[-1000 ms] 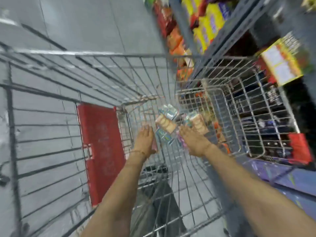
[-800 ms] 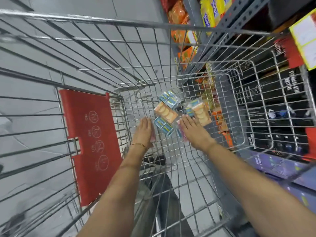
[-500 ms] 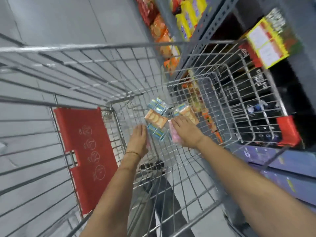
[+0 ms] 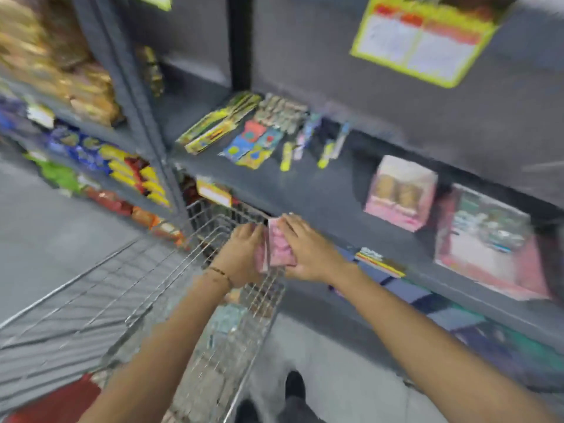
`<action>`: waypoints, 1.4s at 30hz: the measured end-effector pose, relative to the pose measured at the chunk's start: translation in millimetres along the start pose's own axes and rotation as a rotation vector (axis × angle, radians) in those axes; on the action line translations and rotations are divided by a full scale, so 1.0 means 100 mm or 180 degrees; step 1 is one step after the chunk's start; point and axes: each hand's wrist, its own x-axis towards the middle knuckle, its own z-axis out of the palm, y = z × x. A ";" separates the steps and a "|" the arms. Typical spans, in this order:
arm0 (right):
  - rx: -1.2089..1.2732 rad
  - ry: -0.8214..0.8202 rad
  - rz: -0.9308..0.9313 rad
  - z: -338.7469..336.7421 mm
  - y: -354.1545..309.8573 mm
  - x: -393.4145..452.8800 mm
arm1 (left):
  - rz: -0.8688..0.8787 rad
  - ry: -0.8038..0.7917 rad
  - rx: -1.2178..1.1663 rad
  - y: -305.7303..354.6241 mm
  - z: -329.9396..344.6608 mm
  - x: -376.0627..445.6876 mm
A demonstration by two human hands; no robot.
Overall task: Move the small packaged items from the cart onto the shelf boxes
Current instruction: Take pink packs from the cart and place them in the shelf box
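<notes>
- Now we hold pink packets [image 4: 279, 247] between our left hand [image 4: 241, 254] and right hand [image 4: 308, 250], both closed on them.
- They sit above the cart [image 4: 195, 239] rim, near the shelf [image 4: 320, 190] with pink boxes [image 4: 399, 193].

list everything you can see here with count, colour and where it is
pink packets: small stack, count unclear, pink, held between both hands above the cart's far end
cart: one, silver wire, lower left, beside the shelf
shelf: one, dark grey, ahead and to the right
pink box: one, pink, on the shelf right of centre
second box: one, pink and white, on the shelf, far right
flat packs: several, blue, red and yellow, at the back of the shelf
poster: one, yellow-edged, top right
snack bags: many, mixed colours, racks at left
left hand: one, gripping the packets
right hand: one, gripping the packets
</notes>
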 end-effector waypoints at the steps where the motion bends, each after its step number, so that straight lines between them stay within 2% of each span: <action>1: 0.0020 0.0108 0.0164 -0.14 0.16 -0.12 | 0.0207 0.0070 0.0125 0.15 -0.08 0.17; 5: 0.0173 0.0534 0.0798 -0.62 0.92 -0.57 | 0.0838 -0.0201 0.0451 0.89 -0.25 1.02; 10: 0.0031 0.0480 0.1327 -0.90 1.74 -0.80 | 0.0940 -0.0710 0.0334 1.60 -0.27 1.98; 16: 0.0173 0.0495 0.1432 -0.84 2.21 -0.70 | 0.0882 -0.0946 0.0507 1.81 -0.07 2.52; 22: -0.0062 0.0084 0.1437 -0.77 2.34 -0.68 | 0.0687 -0.1067 0.0326 1.79 0.10 2.59; 28: -0.0293 -0.0183 0.1621 -0.74 2.26 -0.64 | 0.0891 -0.0809 0.0278 1.73 0.20 2.50; 31: -0.0204 -0.0280 0.1760 -0.80 2.14 -0.61 | 0.0768 -0.0638 0.0190 1.70 0.18 2.37; 33: -0.0024 -0.0128 0.1756 -0.85 1.99 -0.57 | 0.0619 -0.0412 0.0030 1.60 0.13 2.21; 38: 0.0410 0.0360 0.1152 -0.80 1.19 -0.30 | 0.0017 0.0147 -0.0179 0.97 -0.02 1.45; 42: 0.0200 0.0247 0.0206 -0.47 0.29 0.10 | -0.0685 0.0212 -0.0095 0.23 -0.06 0.55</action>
